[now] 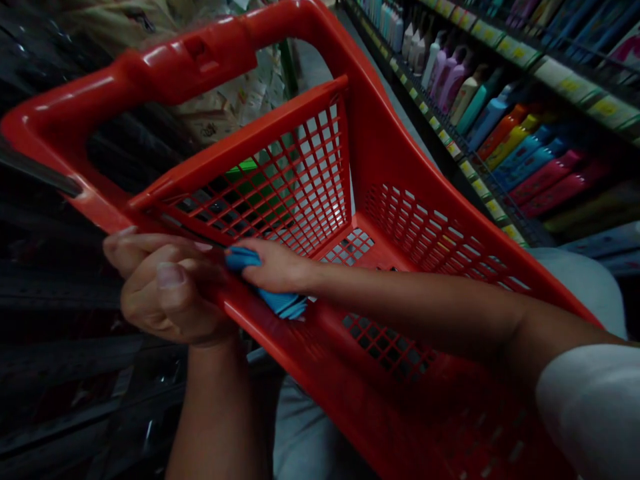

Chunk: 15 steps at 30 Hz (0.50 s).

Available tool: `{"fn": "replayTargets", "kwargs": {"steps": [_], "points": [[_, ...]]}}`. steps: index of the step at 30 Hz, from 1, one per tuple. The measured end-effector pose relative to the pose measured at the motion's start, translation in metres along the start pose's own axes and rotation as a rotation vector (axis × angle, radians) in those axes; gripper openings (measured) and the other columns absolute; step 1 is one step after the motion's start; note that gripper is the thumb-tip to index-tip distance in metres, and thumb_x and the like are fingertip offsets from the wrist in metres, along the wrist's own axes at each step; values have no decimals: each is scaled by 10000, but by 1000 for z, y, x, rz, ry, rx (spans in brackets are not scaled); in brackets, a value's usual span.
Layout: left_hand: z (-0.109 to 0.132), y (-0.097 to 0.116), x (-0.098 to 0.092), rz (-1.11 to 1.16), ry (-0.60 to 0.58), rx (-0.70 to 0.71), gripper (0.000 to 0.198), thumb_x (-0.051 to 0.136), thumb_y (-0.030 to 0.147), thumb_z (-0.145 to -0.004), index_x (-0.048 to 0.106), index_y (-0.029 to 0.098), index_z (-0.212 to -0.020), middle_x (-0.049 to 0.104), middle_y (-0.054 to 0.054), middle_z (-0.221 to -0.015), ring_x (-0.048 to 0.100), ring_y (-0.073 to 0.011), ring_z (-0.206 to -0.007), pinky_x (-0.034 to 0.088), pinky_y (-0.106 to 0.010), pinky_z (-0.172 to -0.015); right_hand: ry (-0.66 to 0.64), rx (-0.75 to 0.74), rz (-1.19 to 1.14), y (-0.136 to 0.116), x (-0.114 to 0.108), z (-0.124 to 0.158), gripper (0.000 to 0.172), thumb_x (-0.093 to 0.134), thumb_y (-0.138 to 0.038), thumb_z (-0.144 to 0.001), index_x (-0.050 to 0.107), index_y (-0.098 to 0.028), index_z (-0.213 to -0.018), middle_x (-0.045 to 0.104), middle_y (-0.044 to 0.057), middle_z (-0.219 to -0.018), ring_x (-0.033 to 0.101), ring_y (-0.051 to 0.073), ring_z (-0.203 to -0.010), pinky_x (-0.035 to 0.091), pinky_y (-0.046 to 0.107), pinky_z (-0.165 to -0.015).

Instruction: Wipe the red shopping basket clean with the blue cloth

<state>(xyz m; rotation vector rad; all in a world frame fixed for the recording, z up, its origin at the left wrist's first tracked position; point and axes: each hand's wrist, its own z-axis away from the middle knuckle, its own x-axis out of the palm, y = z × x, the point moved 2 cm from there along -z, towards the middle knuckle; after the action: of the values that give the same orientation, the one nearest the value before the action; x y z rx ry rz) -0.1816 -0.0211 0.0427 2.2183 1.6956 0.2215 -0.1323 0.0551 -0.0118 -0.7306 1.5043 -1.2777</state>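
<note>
A large red plastic shopping basket with lattice walls fills the middle of the head view, tilted toward me. My left hand is closed around its near rim, at the left corner below the handle. Reaching inside from the right, my right hand grips a folded blue cloth. The cloth lies against the inner face of the near wall, close to my left hand. Part of it bunches out between thumb and fingers, and the rest hangs below the hand. My right-hand fingertips are mostly hidden by the cloth.
Shelves at the upper right hold rows of coloured bottles above yellow-and-white price labels. Dark shelving stands close on the left. Packaged goods show behind the basket handle. My knees are beside the basket.
</note>
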Motion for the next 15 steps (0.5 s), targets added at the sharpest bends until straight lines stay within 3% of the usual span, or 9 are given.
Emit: {"fn": "replayTargets", "kwargs": {"steps": [2, 4, 8, 10, 12, 15], "points": [[-1, 1, 0, -27, -23, -16, 447, 355, 269, -854, 422, 232, -413, 423, 7, -423, 480, -164, -589, 412, -451, -899, 51, -193, -12, -11, -6, -8, 536, 498, -31, -876, 497, -118, -1405, 609, 24, -1430, 543, 86, -1317, 385, 157, -1122], [-1, 1, 0, -46, -19, -14, 446, 345, 258, -846, 407, 242, -405, 410, 8, -413, 472, -167, -566, 415, -473, -915, 6, -210, 74, 4, -3, 0, 590, 515, -22, -861, 465, -121, -1441, 538, 24, -1508, 463, 78, -1398, 312, 152, -1173], [-1, -2, 3, -18, 20, -9, 434, 365, 226, -829, 384, 228, -395, 385, 15, -403, 451, -154, -544, 393, -492, -951, -159, 161, 256, 71, 17, 31, 487, 644, -89, -800, 624, -152, -1282, 666, 93, -1346, 612, 260, -1272, 496, 374, -1094], [0, -3, 5, -10, 52, 1, 450, 350, 208, -843, 372, 225, -394, 371, 12, -399, 459, -154, -560, 399, -470, -935, -188, 238, 257, 84, 21, 34, 446, 651, -102, -801, 651, -148, -1244, 708, 113, -1266, 670, 296, -1181, 550, 422, -1023], [2, -3, 6, -24, 79, 12, 477, 324, 201, -863, 360, 233, -388, 364, 8, -394, 472, -160, -574, 409, -455, -914, -185, 195, 215, 72, 19, 24, 430, 592, -83, -836, 645, -146, -1258, 712, 92, -1265, 671, 252, -1182, 540, 371, -1041], [3, -1, 6, -41, 105, -37, 491, 322, 210, -884, 371, 245, -396, 361, 18, -395, 495, -163, -597, 401, -474, -971, -83, 1, 98, 38, 9, 6, 576, 491, -4, -852, 521, -142, -1411, 588, 31, -1469, 545, 128, -1343, 412, 234, -1155]]}}
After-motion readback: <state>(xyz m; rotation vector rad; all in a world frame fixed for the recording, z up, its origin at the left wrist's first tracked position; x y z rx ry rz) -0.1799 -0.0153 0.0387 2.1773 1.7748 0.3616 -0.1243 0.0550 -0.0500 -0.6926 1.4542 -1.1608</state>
